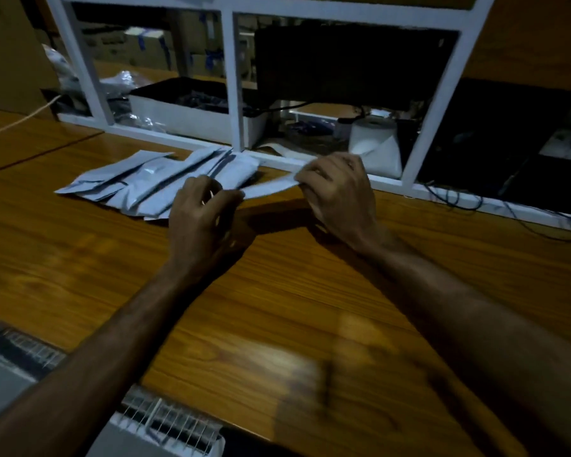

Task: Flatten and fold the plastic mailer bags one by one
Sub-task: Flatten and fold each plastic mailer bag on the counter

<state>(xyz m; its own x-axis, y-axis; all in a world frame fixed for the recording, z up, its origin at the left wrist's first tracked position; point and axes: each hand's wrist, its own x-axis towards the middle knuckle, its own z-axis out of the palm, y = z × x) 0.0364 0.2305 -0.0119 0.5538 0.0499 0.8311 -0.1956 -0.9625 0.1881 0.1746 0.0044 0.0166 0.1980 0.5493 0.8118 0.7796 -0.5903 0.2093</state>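
Observation:
A narrow folded grey-white mailer bag (269,187) is held just above the wooden table (277,308), stretched between both hands. My left hand (202,215) pinches its left end with curled fingers. My right hand (338,189) pinches its right end. Behind and to the left lies a row of several folded mailer bags (152,181), overlapping one another on the table top.
A white frame (234,94) stands along the table's back edge, with a white bin (192,118), a paper roll (374,143) and a dark monitor behind it. Blue cables (459,199) trail at the right. A wire rack (172,420) sits below the table's near edge.

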